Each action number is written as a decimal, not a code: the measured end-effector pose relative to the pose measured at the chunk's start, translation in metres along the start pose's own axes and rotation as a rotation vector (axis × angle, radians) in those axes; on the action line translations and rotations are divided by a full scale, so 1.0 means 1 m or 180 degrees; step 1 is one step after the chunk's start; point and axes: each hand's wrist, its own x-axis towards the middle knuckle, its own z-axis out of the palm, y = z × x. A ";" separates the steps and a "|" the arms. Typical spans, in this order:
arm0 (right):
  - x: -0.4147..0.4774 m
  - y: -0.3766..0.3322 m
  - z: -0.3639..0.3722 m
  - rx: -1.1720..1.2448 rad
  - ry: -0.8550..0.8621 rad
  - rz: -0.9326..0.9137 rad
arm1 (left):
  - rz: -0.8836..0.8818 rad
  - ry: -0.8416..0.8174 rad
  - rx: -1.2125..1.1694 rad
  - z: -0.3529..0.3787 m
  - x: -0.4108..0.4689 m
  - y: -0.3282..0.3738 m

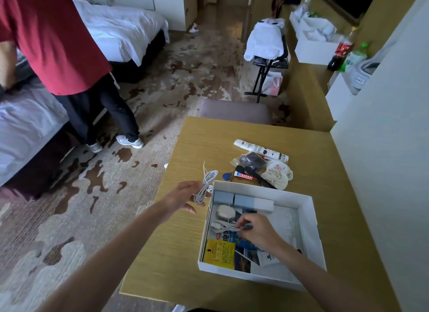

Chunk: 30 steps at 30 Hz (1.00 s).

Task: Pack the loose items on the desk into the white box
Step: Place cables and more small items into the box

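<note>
Wooden desk (232,135) is being used as the work surface, with the white box (267,191) sitting partly filled at its near edge. Loose items (260,165) are being left in 1 cluster just beyond the far wall. Left hand (183,195) is being closed around a coiled white cable (204,186), long axis near-to-far, just outside the far-left corner; the box interior is lying rightward. Right hand (257,230), inside the box, is pinching a 2nd white cable (222,227).

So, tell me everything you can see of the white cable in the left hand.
The white cable is thin, plastic-looking, folded into a bundle of loops. The left hand pinches its lower part and holds it above the desk, beside the far left corner of the white box. The right hand pinches a second cable inside the box.
</note>
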 end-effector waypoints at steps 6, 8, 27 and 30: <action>0.005 0.007 0.005 -0.0324 0.0277 -0.0088 | 0.0090 -0.0132 0.0131 0.005 -0.003 0.006; 0.003 0.004 0.000 -0.0463 0.0212 -0.0132 | 0.0090 -0.0173 0.0211 0.006 -0.002 0.007; -0.014 -0.032 -0.053 0.2412 0.0163 0.1068 | 0.0479 -0.0968 0.1805 0.057 0.025 0.011; -0.017 -0.029 -0.054 0.2504 0.0243 0.1064 | 0.0531 -0.1029 0.1784 0.066 0.027 0.010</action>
